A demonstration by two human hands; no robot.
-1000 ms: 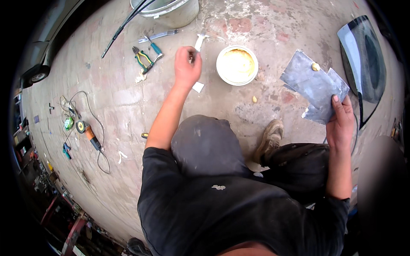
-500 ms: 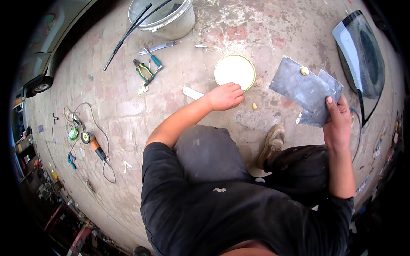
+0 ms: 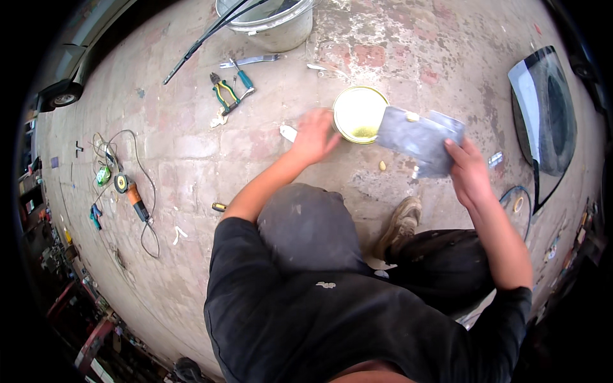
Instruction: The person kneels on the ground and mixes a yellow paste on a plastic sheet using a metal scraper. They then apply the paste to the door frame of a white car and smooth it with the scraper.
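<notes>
My right hand (image 3: 471, 169) grips two thin grey metal plates (image 3: 418, 137), overlapped, the thumb on top. A small cream-coloured lump (image 3: 412, 117) sits near the far edge of the upper plate. The plates' left corner overlaps the right edge of a round, pale tin (image 3: 359, 110) with a yellowish rim. Beside the tin's left edge is my left hand (image 3: 313, 137), somewhat blurred, fingers stretched out and thumb apart, with nothing seen in it. A white, flat-ended piece (image 3: 288, 133) pokes out from behind this hand. A little cream lump (image 3: 382, 165) lies on the ground below the tin.
Pliers (image 3: 225, 94), a teal-handled screwdriver (image 3: 242, 76) and a flat metal bar (image 3: 250, 61) lie on the brick floor. Beyond stands a bucket (image 3: 281, 35) with wiper arms across it. An angle grinder (image 3: 131, 195) with cord lies left, a dark glass panel (image 3: 543, 108) right.
My left hand has moved left from the tin's near edge, its fingers opening out. My right hand has brought the plates left, to the tin's edge. The view has shifted slightly.
</notes>
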